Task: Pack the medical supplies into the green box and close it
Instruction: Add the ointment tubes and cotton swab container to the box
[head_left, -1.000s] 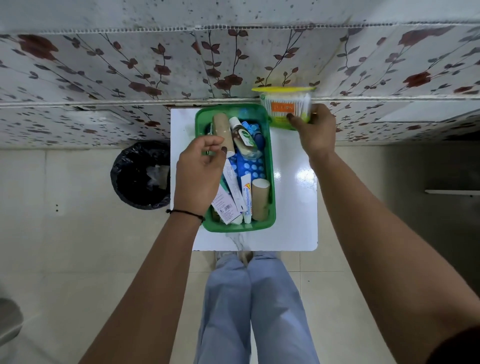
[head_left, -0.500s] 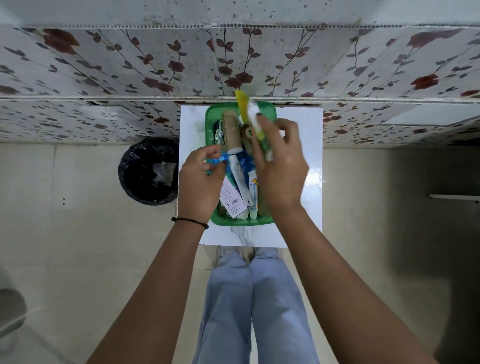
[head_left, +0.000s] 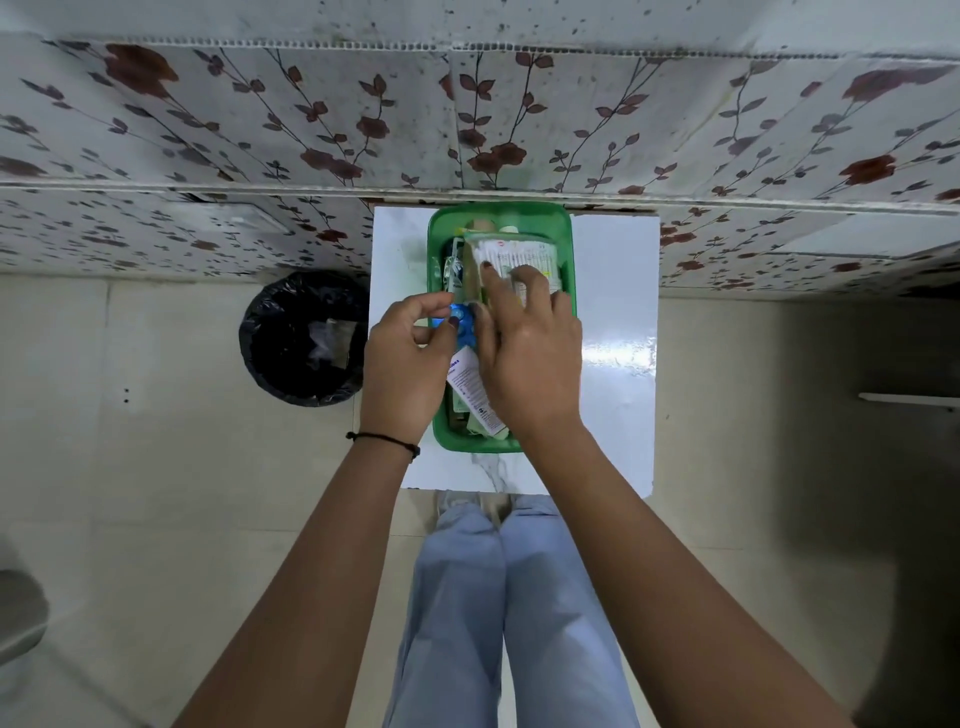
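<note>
The green box (head_left: 569, 244) stands open on a small white table (head_left: 615, 291), filled with tubes, a blue blister pack (head_left: 464, 317) and a white carton (head_left: 467, 384). A clear tub of cotton swabs (head_left: 524, 254) lies on its side in the far half of the box. My right hand (head_left: 524, 353) rests over the box, fingers on the tub. My left hand (head_left: 405, 358) hovers at the box's left rim, thumb and finger pinched together beside the blister pack; whether it holds anything is unclear. No lid is visible.
A black-lined waste bin (head_left: 306, 338) stands on the floor left of the table. A floral wall (head_left: 467, 130) backs the table. My legs in light blue trousers (head_left: 498, 597) are below its near edge. Bare table top lies right of the box.
My right hand brought the cotton swab tub from the table's far right corner, tilted it over, and laid it into the far half of the box. My left hand stayed at the left rim.
</note>
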